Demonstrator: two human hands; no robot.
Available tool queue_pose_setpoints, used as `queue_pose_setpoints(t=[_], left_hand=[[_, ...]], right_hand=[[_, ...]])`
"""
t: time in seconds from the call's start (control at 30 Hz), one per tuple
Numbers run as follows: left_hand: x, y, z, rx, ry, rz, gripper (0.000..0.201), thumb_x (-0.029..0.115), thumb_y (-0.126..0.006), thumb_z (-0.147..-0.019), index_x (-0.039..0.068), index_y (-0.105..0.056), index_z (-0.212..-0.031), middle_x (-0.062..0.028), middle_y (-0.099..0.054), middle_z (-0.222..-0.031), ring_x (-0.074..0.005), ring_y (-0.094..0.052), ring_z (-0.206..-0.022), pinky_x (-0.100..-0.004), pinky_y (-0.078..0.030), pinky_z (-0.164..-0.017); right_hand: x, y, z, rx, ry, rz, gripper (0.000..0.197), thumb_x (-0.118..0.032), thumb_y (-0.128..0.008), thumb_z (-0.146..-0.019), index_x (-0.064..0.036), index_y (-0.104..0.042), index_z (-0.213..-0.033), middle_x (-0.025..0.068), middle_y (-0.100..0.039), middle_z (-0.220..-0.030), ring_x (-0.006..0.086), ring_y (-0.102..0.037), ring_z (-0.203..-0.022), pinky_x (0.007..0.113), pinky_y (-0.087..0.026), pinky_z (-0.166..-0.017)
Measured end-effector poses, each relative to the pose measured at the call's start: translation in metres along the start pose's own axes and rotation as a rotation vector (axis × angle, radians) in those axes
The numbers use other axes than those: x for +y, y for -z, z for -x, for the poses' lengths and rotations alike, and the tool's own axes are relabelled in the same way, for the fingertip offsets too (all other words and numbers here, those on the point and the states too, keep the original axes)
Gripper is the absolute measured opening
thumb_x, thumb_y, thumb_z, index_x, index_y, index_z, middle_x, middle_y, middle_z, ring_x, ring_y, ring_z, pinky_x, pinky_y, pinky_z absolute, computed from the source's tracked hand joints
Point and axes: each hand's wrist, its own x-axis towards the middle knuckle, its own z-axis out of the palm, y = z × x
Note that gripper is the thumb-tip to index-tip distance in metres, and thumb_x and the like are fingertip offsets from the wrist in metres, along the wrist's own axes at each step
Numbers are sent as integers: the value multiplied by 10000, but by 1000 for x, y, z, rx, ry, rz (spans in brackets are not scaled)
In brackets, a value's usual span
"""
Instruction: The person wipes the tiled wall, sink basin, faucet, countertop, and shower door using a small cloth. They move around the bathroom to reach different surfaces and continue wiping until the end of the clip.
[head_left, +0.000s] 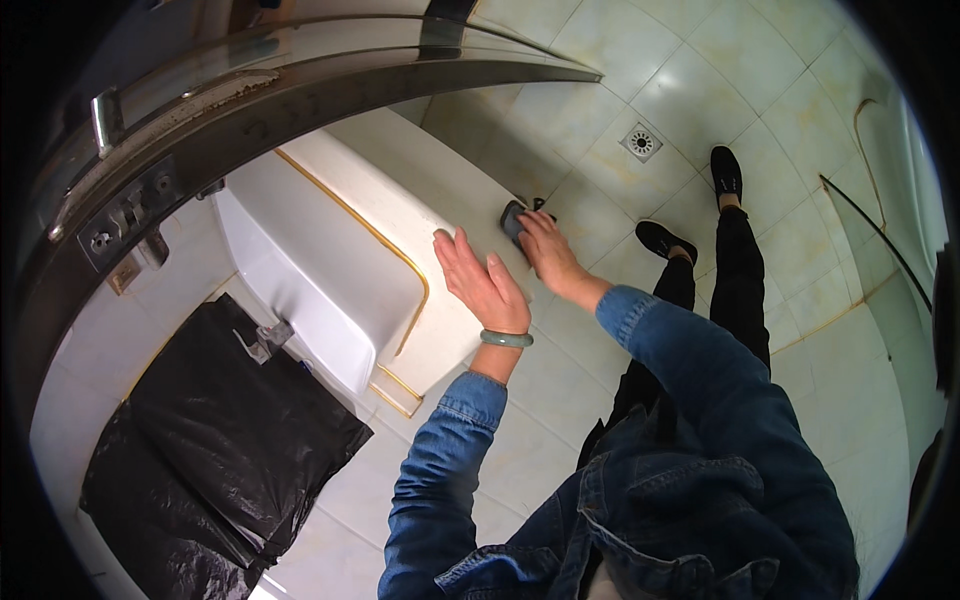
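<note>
My left hand (pixel 484 283) is open, fingers stretched out and together, over the white outer side of a bathtub (pixel 440 215). A green bangle (pixel 507 339) circles that wrist. Just to its right, my right hand (pixel 552 258) has its fingers bent over a smooth, dark grey, rounded object (pixel 514 222), held near the tub's side panel. The fingers cover part of it, so its exact kind does not show. Small black parts stick out past the fingertips; whether they belong to the grey object I cannot tell.
A curved metal-framed glass door (pixel 330 95) arches over the tub at the upper left. Black plastic sheeting (pixel 220 450) lies at the lower left, with a metal fitting (pixel 265 341) by it. A square drain (pixel 641 142) sits in the tiled floor beyond my black shoes (pixel 727 172).
</note>
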Motion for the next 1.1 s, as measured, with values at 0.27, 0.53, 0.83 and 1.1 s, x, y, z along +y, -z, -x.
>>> queue_pose_setpoints(t=[0.27,0.53,0.83,1.1], left_hand=[[-2,-1,2,-11,-14,-50,537,206,-390,-980,-10,-283,-1460,-262,-198,-1544,-425,-162,-1437,-500,-123,-1145],[1,0,-1,-23,-15,-74,558,264,-392,-981,-29,-296,-1446,-296,-189,-1534,-471,-169,-1418,-525,-139,-1127],[1,1,1,-29,-27,-90,560,240,-401,-978,-8,-279,-1465,-276,-176,-1546,-436,-146,-1437,-504,-118,-1141],[3,2,0,-48,3,-72,576,243,-439,-945,-25,-312,-1439,-293,-171,-1539,-466,-142,-1426,-532,-121,-1130]], right_hand=[[-19,-35,-86,-152,77,-65,398,-252,-482,-972,-15,-527,-1289,198,-500,-1361,369,-399,-1312,425,-326,-1101],[-25,-20,-42,-149,140,-163,384,-189,-544,-948,-16,-523,-1289,209,-480,-1375,416,-388,-1313,468,-353,-1078],[-44,-67,-145,-252,22,-137,431,-304,-443,-991,-67,-488,-1348,179,-431,-1435,384,-335,-1360,442,-306,-1113],[-21,-18,-51,-298,133,-108,400,-204,-564,-941,-82,-530,-1321,180,-448,-1426,394,-362,-1347,444,-339,-1098]])
